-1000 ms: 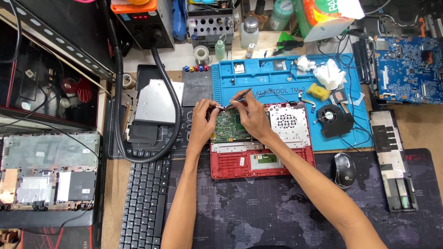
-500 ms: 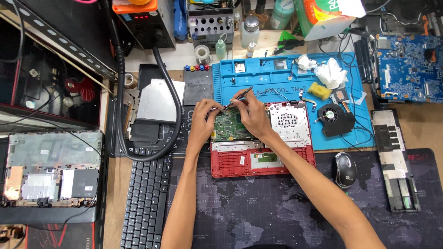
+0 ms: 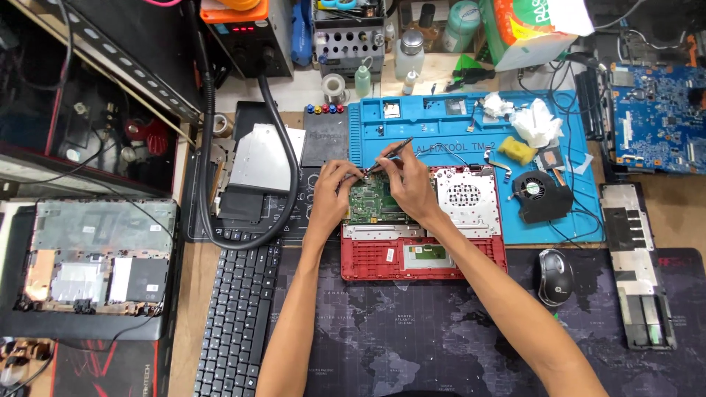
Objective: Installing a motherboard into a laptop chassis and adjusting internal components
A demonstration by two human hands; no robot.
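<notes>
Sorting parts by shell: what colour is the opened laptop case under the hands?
Red, clearest in the head view: the laptop case is red plastic.

My bench is bright and evenly lit from above; shadows fall soft, focus sharp, far-left corner dim.

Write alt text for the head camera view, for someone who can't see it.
Seen from above, a person's left hand and right hand work on the green circuit board of an opened red laptop, the right hand holding a thin dark tool. The laptop lies partly on a blue work mat, with a cooling fan, mouse and black keyboard nearby.
</notes>
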